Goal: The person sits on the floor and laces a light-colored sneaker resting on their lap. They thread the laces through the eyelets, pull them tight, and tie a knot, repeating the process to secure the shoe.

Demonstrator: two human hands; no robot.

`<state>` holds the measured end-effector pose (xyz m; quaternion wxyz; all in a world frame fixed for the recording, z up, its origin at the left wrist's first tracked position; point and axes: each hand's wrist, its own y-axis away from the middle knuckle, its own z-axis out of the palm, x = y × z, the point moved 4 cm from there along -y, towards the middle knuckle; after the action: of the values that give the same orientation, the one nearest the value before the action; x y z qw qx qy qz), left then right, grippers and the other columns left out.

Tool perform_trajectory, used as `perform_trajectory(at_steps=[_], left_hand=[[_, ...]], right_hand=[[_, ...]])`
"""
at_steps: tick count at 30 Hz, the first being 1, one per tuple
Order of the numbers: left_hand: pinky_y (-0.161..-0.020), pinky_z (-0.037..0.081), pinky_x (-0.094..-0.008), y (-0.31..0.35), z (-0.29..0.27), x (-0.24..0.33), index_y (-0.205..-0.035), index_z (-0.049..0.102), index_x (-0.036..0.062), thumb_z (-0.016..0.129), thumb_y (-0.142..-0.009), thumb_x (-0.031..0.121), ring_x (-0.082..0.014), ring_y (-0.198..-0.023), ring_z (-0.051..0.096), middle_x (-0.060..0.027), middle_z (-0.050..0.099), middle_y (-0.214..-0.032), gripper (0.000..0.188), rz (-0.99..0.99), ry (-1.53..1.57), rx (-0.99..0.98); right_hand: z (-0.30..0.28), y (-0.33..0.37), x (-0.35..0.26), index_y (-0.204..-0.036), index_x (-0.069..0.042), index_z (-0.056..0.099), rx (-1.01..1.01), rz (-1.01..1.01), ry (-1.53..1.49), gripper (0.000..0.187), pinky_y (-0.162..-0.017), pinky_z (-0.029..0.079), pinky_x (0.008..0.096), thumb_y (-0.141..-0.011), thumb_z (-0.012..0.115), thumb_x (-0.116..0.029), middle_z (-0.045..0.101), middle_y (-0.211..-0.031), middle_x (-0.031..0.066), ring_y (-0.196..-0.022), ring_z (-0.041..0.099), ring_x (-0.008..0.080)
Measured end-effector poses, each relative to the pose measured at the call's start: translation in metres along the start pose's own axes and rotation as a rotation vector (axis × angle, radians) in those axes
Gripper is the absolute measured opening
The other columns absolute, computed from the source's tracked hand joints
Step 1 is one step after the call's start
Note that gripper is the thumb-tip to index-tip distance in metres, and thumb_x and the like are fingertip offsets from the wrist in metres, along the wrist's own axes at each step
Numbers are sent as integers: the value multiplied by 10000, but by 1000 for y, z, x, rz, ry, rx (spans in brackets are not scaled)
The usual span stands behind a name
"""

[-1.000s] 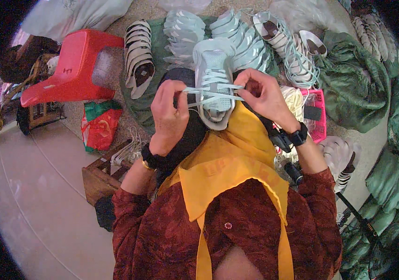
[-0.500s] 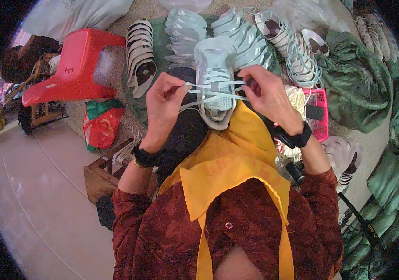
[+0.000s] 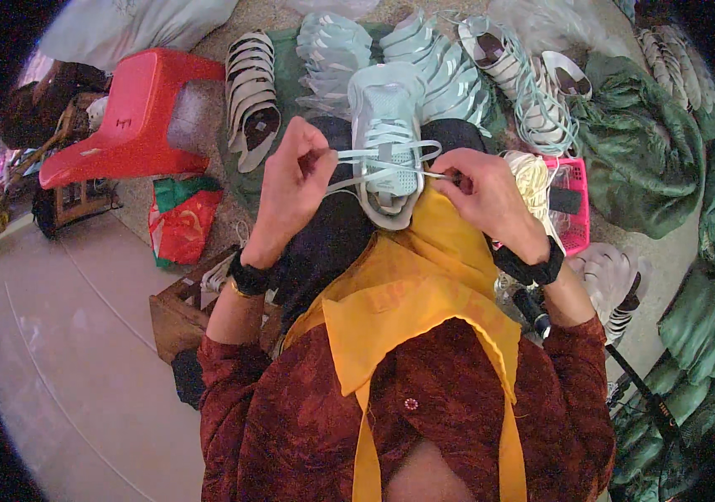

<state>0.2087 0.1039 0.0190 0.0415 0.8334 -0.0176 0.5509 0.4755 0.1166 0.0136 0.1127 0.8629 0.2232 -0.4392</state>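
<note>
A pale blue shoe upper [image 3: 387, 96] lies over my lap, its toe pointing away from me and its heel opening toward me. Light blue shoelace [image 3: 374, 155] crosses the lower end of its eyelet rows and stretches out to both sides. My left hand [image 3: 299, 180] is pinched on the lace to the left of the upper. On the other side, my right hand [image 3: 483, 188] pinches a lace end between thumb and forefinger, close beside the upper's edge. A loop of lace stands out above the right fingers.
Stacked pale blue uppers [image 3: 332, 67] lie beyond my knees, with white uppers [image 3: 253, 92] to their left. A red plastic chair [image 3: 144, 109] stands at left, a wooden stool [image 3: 182, 309] below it. At right are a pink basket [image 3: 577, 205], cream laces [image 3: 529, 180] and green sacking [image 3: 634, 159].
My right hand has moved down and a little right, from beside the upper lace strand to a lower lace end. My left hand stays nearly in place, its fingers turned slightly.
</note>
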Motion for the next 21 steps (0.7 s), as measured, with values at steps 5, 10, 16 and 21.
perform_trajectory(at_steps=[5, 10, 16, 21], left_hand=[[-755, 506, -327, 21, 10, 7, -1007, 533, 66, 712, -816, -60, -147, -903, 593, -47, 581, -1031, 290, 111, -7, 96], [-709, 524, -366, 36, 17, 14, -991, 520, 31, 754, -761, -58, -313, -811, 618, -144, 563, -998, 340, 126, -403, -23], [-666, 493, -363, 36, 1, 19, -970, 544, 25, 686, -841, -31, -303, -734, 612, -120, 566, -846, 200, 200, -480, -66], [-681, 507, -351, 29, -26, 30, -935, 536, 6, 618, -907, -27, -213, -752, 653, -96, 619, -815, 92, 131, -321, -207]], right_hand=[[-3, 7, -2, -934, -36, 656, 68, -93, 44, 92, -654, 533, 414, -863, 705, -67, 672, -876, 137, -776, 664, 358], [-7, 11, -5, -935, -44, 645, 120, -124, 145, 86, -661, 537, 419, -874, 699, -67, 671, -887, 124, -791, 668, 354], [-15, 13, -10, -939, -32, 656, 162, -131, 119, 76, -670, 545, 407, -877, 697, -47, 677, -905, 128, -806, 677, 348], [-25, 13, -17, -950, -22, 670, 178, -136, 133, 83, -673, 548, 401, -872, 696, -29, 680, -907, 133, -802, 677, 351]])
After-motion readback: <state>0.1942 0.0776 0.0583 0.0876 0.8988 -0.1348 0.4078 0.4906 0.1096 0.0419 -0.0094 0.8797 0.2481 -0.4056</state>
